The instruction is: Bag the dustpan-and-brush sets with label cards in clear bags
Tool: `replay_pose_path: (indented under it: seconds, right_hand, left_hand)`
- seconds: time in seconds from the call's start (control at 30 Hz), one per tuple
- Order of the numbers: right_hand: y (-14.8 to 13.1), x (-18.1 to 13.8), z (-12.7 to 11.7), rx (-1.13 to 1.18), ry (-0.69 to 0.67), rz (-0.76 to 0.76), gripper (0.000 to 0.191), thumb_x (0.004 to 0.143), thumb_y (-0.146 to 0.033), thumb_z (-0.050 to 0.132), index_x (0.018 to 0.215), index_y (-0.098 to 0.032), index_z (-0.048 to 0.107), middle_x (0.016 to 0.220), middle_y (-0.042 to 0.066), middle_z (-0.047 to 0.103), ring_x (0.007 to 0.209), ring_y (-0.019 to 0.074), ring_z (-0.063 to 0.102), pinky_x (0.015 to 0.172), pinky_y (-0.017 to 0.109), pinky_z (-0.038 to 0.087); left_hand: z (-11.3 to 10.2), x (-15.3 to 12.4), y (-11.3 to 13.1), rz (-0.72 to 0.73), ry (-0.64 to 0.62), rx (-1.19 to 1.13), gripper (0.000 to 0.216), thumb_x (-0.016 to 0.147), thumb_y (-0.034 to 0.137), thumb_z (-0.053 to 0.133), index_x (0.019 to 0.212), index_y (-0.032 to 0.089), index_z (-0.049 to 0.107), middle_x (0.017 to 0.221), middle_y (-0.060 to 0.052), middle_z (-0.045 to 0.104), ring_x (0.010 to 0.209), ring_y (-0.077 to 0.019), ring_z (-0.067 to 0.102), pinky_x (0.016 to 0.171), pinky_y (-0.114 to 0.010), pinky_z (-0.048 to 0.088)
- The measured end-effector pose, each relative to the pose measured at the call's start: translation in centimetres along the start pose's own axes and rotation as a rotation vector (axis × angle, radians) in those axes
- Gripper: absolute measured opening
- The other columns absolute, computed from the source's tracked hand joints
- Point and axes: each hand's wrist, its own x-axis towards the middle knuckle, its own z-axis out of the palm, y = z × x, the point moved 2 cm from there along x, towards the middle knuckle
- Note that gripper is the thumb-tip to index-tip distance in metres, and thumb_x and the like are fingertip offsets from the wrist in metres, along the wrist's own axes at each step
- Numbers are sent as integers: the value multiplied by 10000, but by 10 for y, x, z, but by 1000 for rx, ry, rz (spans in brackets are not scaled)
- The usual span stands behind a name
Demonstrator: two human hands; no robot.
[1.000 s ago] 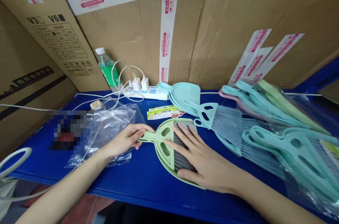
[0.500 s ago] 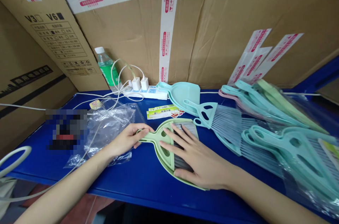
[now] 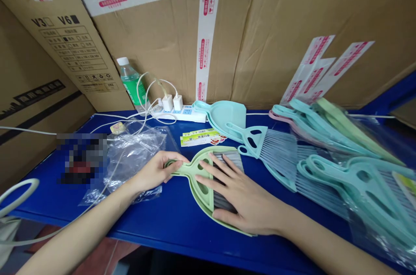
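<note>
A green hand brush (image 3: 203, 184) lies nested on a matching green dustpan (image 3: 197, 199) at the middle of the blue table. My left hand (image 3: 161, 170) pinches the end of their stacked handles between thumb and fingers. Spread flat, my right hand (image 3: 242, 195) rests on the brush's grey bristles and frame, its fingertips pointing left. Just right of it lie a turquoise brush (image 3: 258, 140) with bluish bristles and, farther back, a turquoise dustpan (image 3: 229, 117).
More turquoise brush-and-dustpan sets (image 3: 364, 179), some in plastic, pile up on the right. Clear plastic bags (image 3: 133, 162) lie left. Behind stand a power strip (image 3: 195, 114) with cables, a bottle (image 3: 133, 86) and large cardboard boxes (image 3: 162, 41). Printed cards (image 3: 201, 137) lie near the strip.
Both hands keep nearly the same places. At the handle end, the loops of brush and dustpan now look slightly offset, showing a darker ring by my left thumb.
</note>
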Motion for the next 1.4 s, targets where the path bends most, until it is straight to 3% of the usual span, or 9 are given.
replay_pose_path:
  seconds: [0.13, 0.3, 0.43, 0.6, 0.83, 1.07, 1.4]
  right_hand:
    - [2, 0, 1, -11, -20, -4, 680, 937, -524, 440, 1517, -235, 236, 1599, 103, 123, 1442, 332, -60, 1119, 639, 107]
    - [10, -7, 1, -18, 58, 42, 747, 911, -497, 516, 1528, -234, 186, 1603, 148, 18, 1432, 337, -80, 1118, 630, 122]
    - [12, -10, 0, -24, 54, 66, 745, 912, -496, 519, 1525, -212, 204, 1598, 165, 28, 1431, 345, -67, 1119, 632, 128]
    - [11, -10, 1, -25, 12, 85, 765, 915, -529, 495, 1525, -185, 189, 1596, 142, 11, 1430, 327, -75, 1140, 596, 126]
    - [20, -14, 6, -78, 108, 81, 786, 948, -523, 421, 1530, -131, 68, 1588, 131, 63, 1447, 276, 4, 1167, 526, 165]
    - [19, -12, 5, -172, 144, 88, 723, 952, -511, 416, 1489, -51, 264, 1557, 167, 172, 1434, 290, 106, 1144, 508, 255]
    - [20, -15, 0, -377, 392, 68, 506, 914, -392, 568, 1317, -85, 554, 1353, 162, 556, 1245, 265, 533, 1006, 410, 490]
  left_hand:
    - [-2, -1, -2, -1, -13, 3, 448, 821, 560, 592, 939, 136, 677, 576, 37, 510, 415, -56, 370, 369, -168, 289]
    - [-4, -5, 4, 3, -74, 37, 383, 862, 510, 544, 954, 158, 665, 640, 34, 508, 445, -63, 395, 382, -167, 348]
    - [-6, -9, 12, 11, -105, 124, 261, 883, 401, 509, 872, 171, 631, 715, 14, 535, 544, -93, 451, 428, -169, 381]
    - [-7, -10, 14, 151, -106, 303, 201, 900, 272, 444, 826, 171, 600, 719, 14, 569, 637, -116, 485, 599, -217, 401]
    - [-6, -10, 15, 175, -48, 406, 202, 903, 230, 395, 870, 178, 587, 773, 11, 607, 658, -124, 504, 623, -224, 394]
    - [-6, -10, 18, 193, -21, 465, 172, 846, 196, 419, 811, 176, 586, 743, 11, 613, 652, -129, 533, 608, -225, 398]
    - [-7, -8, 20, 244, 63, 531, 186, 875, 239, 444, 755, 180, 574, 741, 7, 625, 678, -136, 561, 635, -235, 427]
